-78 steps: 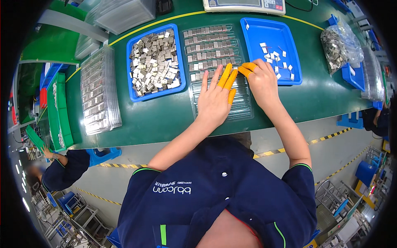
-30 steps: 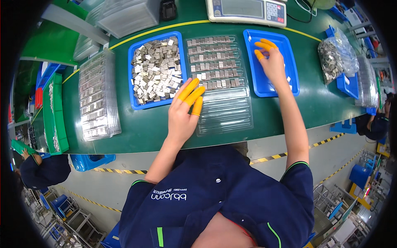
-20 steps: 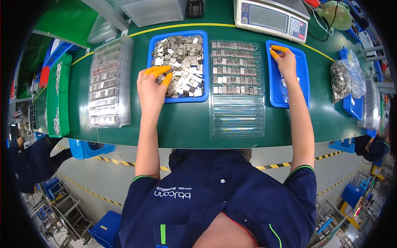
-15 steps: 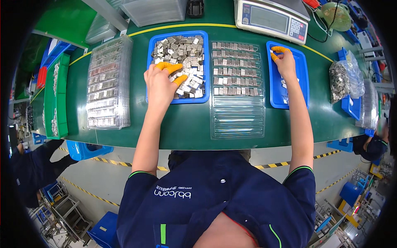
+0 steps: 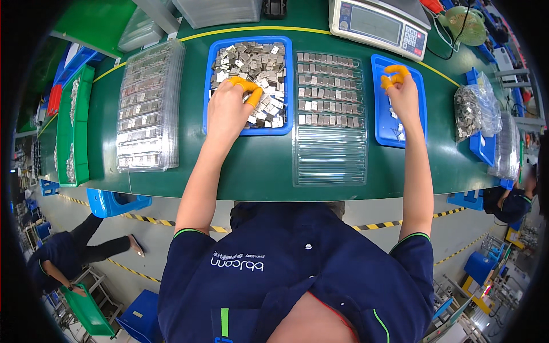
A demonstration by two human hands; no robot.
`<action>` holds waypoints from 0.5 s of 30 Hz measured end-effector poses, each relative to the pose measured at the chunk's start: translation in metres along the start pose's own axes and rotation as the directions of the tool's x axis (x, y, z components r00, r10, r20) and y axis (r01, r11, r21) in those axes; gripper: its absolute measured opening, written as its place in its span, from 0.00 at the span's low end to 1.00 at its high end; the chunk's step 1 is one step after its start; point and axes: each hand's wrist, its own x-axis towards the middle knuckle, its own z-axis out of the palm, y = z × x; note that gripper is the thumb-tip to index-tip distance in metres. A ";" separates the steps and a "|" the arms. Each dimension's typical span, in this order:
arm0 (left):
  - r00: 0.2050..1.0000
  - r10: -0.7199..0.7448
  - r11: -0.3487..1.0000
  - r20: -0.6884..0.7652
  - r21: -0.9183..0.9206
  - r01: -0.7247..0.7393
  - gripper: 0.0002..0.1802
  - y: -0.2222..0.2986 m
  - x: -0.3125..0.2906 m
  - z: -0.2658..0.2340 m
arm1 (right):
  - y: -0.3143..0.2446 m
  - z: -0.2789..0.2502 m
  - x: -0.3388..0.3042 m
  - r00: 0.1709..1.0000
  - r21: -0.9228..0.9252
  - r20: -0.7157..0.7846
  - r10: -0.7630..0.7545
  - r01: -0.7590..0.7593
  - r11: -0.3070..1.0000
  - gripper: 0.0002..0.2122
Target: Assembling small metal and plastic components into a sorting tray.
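Observation:
My left hand [image 5: 227, 108] is over the blue tray [image 5: 209, 71] heaped with small silver metal parts [image 5: 249, 57]. Its yellow finger cots are bent together at the pile, and anything between the tips is hidden. Above the other blue tray [image 5: 423, 123], at the right, my right hand [image 5: 405, 97] has its yellow-cotted fingers curled in a pinch; what they hold, if anything, is too small to make out. A few metal parts [image 5: 400, 132] lie in that tray. Between the trays sits a clear ribbed plastic tray [image 5: 330, 163], its far rows filled with metal parts and its near rows bare.
Filled clear trays [image 5: 147, 108] are stacked at the left, beside a green bin [image 5: 82, 134]. A weighing scale [image 5: 377, 23] stands at the back. At the right lies a plastic bag of metal parts [image 5: 469, 114]. A co-worker [image 5: 63, 251] is at the far left, holding a green tray [image 5: 91, 308].
My left hand has shifted slightly, its fingers drawing closer together at the pile. My right hand's fingers have curled and moved slightly nearer. At the left, the co-worker's position has changed and a green tray shows.

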 end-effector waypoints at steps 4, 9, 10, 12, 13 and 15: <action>0.989 -0.145 0.942 0.015 -0.305 0.143 0.08 0.004 0.000 -0.001 | -0.054 -0.010 -0.054 0.992 0.295 0.128 0.011 -0.049 0.954 0.10; 0.921 -0.224 0.358 0.318 -0.852 0.381 0.12 0.016 -0.009 -0.001 | -0.068 0.002 -0.098 0.977 0.605 0.194 0.090 -0.192 0.773 0.10; 0.903 -0.253 0.302 0.348 -0.858 0.416 0.11 0.018 -0.015 0.001 | -0.070 0.010 -0.108 0.984 0.584 0.168 0.058 -0.146 0.799 0.10; 0.886 -0.260 0.278 0.384 -0.849 0.450 0.10 0.026 -0.024 0.003 | -0.072 0.020 -0.122 0.978 0.605 0.208 0.016 -0.141 0.783 0.11; 0.887 -0.255 0.277 0.386 -0.850 0.449 0.10 0.031 -0.028 0.004 | -0.073 0.023 -0.128 0.962 0.645 0.274 0.005 -0.188 0.741 0.12; 0.850 -0.304 0.115 0.431 -0.869 0.482 0.10 0.041 -0.036 0.002 | -0.072 0.026 -0.140 0.934 0.596 0.358 -0.006 -0.224 0.771 0.12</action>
